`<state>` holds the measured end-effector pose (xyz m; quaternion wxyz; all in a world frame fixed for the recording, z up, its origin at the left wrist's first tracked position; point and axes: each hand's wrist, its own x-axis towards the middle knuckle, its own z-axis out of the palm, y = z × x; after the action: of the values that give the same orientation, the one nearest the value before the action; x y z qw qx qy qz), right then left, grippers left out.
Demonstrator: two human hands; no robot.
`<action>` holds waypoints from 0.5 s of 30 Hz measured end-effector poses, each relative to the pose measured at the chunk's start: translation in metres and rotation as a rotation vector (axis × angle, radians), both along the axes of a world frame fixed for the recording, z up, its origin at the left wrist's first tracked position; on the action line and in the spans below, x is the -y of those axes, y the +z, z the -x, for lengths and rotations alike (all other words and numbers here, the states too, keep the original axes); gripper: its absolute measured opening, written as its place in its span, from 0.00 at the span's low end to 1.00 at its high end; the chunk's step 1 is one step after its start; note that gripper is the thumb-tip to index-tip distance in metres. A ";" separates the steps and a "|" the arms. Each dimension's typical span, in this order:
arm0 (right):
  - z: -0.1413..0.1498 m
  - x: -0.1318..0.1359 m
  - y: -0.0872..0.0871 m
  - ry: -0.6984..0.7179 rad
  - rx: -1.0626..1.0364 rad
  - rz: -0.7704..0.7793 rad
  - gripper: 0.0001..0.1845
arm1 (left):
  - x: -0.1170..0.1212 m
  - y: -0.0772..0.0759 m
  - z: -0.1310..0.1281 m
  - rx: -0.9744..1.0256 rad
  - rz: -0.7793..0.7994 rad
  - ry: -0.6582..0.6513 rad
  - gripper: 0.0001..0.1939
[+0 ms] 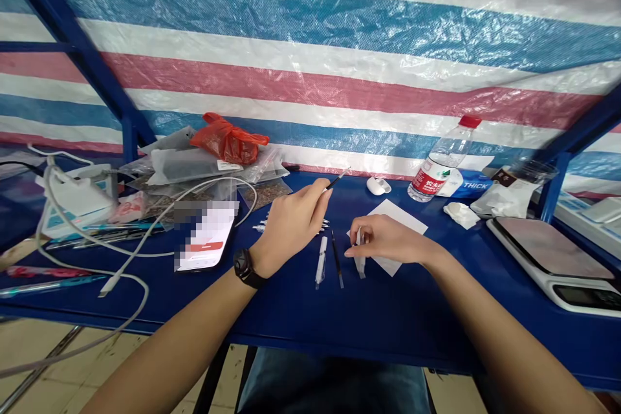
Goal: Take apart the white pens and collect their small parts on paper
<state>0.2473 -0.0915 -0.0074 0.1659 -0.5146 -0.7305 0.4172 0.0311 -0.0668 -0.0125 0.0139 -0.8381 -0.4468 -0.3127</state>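
My left hand (298,215), with a black watch on its wrist, is closed around a thin dark pen refill (338,178) whose pale tip points up and to the right. Several clear-and-silver pens (324,226) lie partly hidden beneath that hand. My right hand (383,239) is closed in a pinch on a whitish, translucent strip (359,264), which hangs down to the table; I cannot tell its kind. Between the hands lie a white pen (321,262) and a dark refill (337,260). A white sheet of paper (412,225) is under and behind my right hand.
To the left are a phone (208,236), a looping white cable (138,252), plastic bags (182,165) and a red bag (228,139). At the back right stand a water bottle (439,165) and a white earphone case (378,185). A scale (553,252) sits far right.
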 end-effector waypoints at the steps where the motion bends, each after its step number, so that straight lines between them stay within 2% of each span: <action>1: 0.003 0.001 -0.002 0.010 -0.004 0.005 0.23 | 0.000 0.000 0.001 -0.011 -0.007 0.009 0.17; 3: 0.005 0.001 -0.004 -0.008 -0.016 0.002 0.23 | -0.001 0.000 0.001 -0.037 -0.009 0.013 0.17; 6: 0.002 -0.002 -0.003 -0.117 -0.084 -0.087 0.23 | 0.000 -0.002 0.000 -0.085 0.014 -0.027 0.16; 12: 0.013 -0.005 -0.004 -0.326 -0.598 -0.169 0.26 | 0.006 -0.009 -0.009 -0.066 0.148 -0.230 0.13; 15: 0.017 -0.007 -0.005 -0.442 -0.705 -0.193 0.27 | 0.006 -0.009 -0.010 -0.046 0.207 -0.257 0.13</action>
<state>0.2308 -0.0845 -0.0120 0.5385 -0.4668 -0.5367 0.4517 0.0412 -0.0727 -0.0211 -0.1025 -0.8922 -0.3652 -0.2452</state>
